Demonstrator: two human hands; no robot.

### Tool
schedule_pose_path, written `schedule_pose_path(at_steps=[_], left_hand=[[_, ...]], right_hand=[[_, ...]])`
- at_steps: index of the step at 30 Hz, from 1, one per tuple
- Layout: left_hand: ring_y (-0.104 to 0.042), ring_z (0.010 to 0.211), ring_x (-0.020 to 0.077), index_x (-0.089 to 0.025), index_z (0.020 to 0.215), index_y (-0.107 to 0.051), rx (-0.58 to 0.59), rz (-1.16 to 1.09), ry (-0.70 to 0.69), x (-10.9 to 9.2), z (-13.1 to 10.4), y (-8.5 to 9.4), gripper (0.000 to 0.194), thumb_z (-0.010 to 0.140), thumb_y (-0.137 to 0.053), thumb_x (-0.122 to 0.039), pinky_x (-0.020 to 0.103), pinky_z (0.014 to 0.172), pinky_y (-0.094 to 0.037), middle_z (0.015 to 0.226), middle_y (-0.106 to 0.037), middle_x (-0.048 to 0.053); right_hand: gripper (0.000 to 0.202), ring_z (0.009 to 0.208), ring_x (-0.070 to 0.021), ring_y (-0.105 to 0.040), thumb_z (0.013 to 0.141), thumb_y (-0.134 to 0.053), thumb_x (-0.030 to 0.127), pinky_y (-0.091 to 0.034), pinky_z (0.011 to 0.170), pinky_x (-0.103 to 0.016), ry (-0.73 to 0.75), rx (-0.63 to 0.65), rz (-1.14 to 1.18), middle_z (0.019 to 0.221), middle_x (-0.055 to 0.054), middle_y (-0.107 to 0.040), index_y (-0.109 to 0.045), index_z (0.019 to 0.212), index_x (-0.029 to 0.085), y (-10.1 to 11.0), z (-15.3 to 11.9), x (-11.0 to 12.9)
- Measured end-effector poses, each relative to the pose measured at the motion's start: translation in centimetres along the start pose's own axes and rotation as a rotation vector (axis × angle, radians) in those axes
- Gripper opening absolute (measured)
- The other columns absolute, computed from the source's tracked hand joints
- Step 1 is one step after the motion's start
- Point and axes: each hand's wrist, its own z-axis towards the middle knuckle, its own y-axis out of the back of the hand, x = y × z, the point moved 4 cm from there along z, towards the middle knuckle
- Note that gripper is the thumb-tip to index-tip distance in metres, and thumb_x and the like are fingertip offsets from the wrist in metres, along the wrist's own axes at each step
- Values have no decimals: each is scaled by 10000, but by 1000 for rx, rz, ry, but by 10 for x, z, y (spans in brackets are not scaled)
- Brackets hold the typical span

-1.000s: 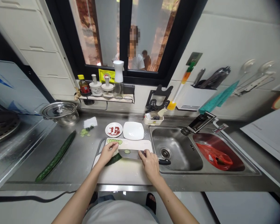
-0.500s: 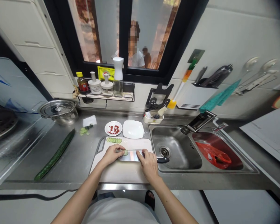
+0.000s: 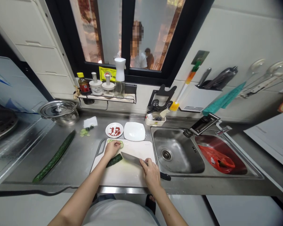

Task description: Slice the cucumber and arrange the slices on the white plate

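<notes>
On the white cutting board [image 3: 129, 179], my left hand [image 3: 112, 148] reaches to a row of pale green cucumber slices [image 3: 109, 141] along the back edge. Its fingers are pinched at a cucumber slice [image 3: 122, 144] at the row's right end and partly hide the row. My right hand [image 3: 152, 174] grips a kitchen knife [image 3: 131, 158], its blade tilted just over the board and pointing left. A dark green cut piece of cucumber [image 3: 114, 160] lies between my left wrist and the knife tip, partly behind the wrist.
A whole cucumber [image 3: 55, 157] lies on the steel counter at left. Behind the board are a plate of red chopped bits [image 3: 114, 130] and a white square plate [image 3: 134, 131]. The double sink [image 3: 179, 157] is at right, a lidded pot [image 3: 61, 113] at back left.
My left hand has moved from the knife blade back and left to the slice row. The knife has turned and shifted, its handle nearer me, and the cut cucumber piece now shows.
</notes>
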Motion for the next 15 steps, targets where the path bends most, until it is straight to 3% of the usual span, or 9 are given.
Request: schedule_pose_path(at_steps=[5,15], left_hand=[[-621,738,143,-194,923,-696,16,119,60,-1,17,-9,201,730,-640,-209,225,675,-401,781,-711,10],[-611,809,182,-211,972,-622,8,378,-12,-6,24,-15,219,771,-553,-154,248,693,-383,853,-686,31]], right_hand=[[368,758,-130,-557,946,-404,185,-348,668,-235,-82,1,71,969,-40,-583,-609,1227,309,-3,-2,-5],[376,742,-119,-572,940,-407,166,-360,638,-208,-126,6,147,960,-36,-596,-619,1221,299,-5,-4,-10]])
